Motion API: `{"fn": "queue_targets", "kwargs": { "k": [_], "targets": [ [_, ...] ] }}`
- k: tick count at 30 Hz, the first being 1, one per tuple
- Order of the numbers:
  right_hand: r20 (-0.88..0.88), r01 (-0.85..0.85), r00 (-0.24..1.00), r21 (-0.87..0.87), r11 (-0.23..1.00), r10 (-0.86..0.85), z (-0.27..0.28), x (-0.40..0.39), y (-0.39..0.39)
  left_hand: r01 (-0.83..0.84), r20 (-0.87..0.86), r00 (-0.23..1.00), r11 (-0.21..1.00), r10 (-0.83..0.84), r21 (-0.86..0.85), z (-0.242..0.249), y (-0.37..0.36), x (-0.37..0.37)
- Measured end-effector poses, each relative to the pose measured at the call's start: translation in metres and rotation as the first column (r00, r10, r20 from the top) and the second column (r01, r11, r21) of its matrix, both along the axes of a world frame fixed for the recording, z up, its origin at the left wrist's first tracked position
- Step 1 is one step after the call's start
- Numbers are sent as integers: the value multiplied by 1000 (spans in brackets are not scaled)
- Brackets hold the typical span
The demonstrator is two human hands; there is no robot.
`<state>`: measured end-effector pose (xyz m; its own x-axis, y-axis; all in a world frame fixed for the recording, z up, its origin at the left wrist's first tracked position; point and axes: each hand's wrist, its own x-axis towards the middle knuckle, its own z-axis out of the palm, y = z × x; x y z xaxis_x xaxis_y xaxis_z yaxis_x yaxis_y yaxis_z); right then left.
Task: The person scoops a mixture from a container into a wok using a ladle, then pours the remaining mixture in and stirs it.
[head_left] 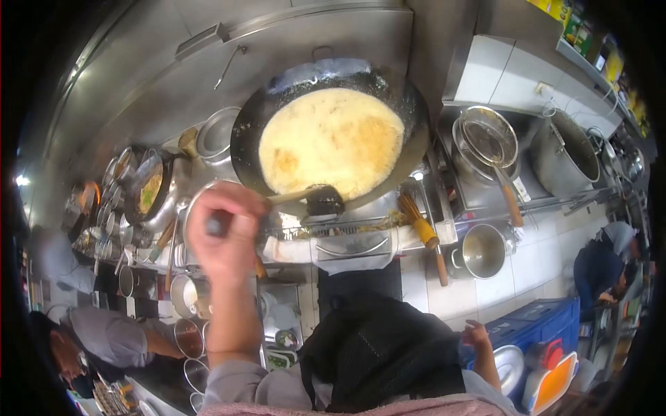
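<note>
A large black wok holds a foamy yellow liquid with golden-brown patches. My left hand is closed round the handle of a ladle, left of the wok's near side. The ladle's dark bowl rests at the wok's near rim. On the right, low beside the dark apron, my right hand hangs with its fingers apart and nothing in it. A yellow-bound bamboo brush lies at the stove's edge, beside a wooden-handled tool.
Right of the wok, a strainer sits on a pot, beside a tall stockpot. A smaller pot stands nearer. At left is another wok. Co-workers are at lower left and far right. Blue bins stand lower right.
</note>
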<state>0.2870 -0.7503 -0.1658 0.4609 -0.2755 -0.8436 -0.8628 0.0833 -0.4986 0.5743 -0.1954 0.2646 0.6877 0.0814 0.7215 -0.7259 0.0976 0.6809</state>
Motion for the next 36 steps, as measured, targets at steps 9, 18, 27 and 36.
{"fn": "queue_targets", "kwargs": {
  "k": [9, 18, 27, 36],
  "targets": [
    [41, 48, 998, 22, 999, -49, 9, -40, 36, 116, 65, 985, 901, -157, 418, -127, -19, 34],
    [-35, 217, 975, -42, 975, -218, 37, -66, 79, 38, -102, 994, 828, 23, 559, -176, 4, 85],
    [-91, 256, 962, -45, 966, -259, 44, -75, 99, -53, -164, 965, 761, 206, 647, -206, 28, 187],
    [-44, 170, 984, -77, 983, -173, 53, -64, 90, -274, 80, 955, 739, 287, 616, -184, 5, 268]
  ]
}}
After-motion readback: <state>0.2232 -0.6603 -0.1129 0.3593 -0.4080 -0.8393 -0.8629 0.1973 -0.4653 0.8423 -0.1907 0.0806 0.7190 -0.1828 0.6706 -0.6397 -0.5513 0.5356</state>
